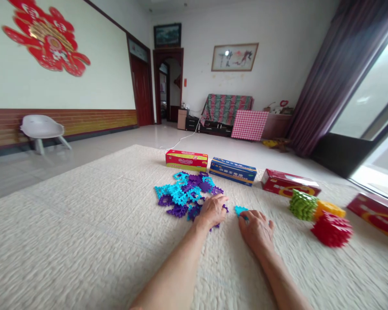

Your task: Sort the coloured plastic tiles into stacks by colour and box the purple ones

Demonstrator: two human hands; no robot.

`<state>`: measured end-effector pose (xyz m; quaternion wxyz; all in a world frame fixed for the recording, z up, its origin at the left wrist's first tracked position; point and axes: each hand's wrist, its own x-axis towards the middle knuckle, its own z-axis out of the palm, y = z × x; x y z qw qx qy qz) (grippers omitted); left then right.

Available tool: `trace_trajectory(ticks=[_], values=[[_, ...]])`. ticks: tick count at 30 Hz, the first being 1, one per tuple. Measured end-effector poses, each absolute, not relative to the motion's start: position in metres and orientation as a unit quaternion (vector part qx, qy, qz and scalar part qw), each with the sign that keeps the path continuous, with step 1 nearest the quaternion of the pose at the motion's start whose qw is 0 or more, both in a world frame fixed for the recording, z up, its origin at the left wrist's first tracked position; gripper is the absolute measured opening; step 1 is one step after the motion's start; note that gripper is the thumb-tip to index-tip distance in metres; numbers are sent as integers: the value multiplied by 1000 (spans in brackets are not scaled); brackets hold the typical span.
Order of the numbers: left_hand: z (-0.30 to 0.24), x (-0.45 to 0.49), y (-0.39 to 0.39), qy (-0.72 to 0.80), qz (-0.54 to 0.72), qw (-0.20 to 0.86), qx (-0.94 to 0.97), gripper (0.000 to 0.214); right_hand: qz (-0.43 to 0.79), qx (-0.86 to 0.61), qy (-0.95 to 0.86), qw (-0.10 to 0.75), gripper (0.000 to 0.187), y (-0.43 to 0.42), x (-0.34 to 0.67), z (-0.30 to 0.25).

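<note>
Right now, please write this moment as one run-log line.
left hand: at cyan-and-purple pile | right hand: at cyan piece | farther right: green pieces, yellow pieces, red pieces

I'm in a home living room: red wall decoration, framed picture, purple curtain, checked cloth, low white chair.

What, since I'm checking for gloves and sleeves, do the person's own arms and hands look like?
The left hand and right hand wear no gloves. The left forearm and right forearm are bare to the picture's edge, with no sleeve, watch or bracelet in sight. A ring is too small to rule out.
</note>
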<state>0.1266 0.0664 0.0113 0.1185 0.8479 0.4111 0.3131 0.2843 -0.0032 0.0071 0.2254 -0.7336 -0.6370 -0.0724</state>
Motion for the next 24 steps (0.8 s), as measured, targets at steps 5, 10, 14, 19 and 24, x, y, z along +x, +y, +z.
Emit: trace_trajectory(ticks=[5, 10, 14, 19, 24], values=[[11, 127, 67, 406, 325, 116, 846, 42, -143, -743, -582, 299, 24, -1, 292, 5], [19, 129, 68, 385, 385, 88, 834, 33, -162, -636, -666, 353, 26, 2, 284, 5], [24, 126, 73, 394, 429, 82, 809, 32, -156, -616, -685, 356, 24, 4, 281, 2], [29, 108, 83, 471, 448, 65, 757, 32, -152, -609, -698, 345, 25, 8, 288, -6], [39, 68, 89, 573, 408, 36, 710, 33, -131, -592, -707, 363, 23, 9, 285, -6]])
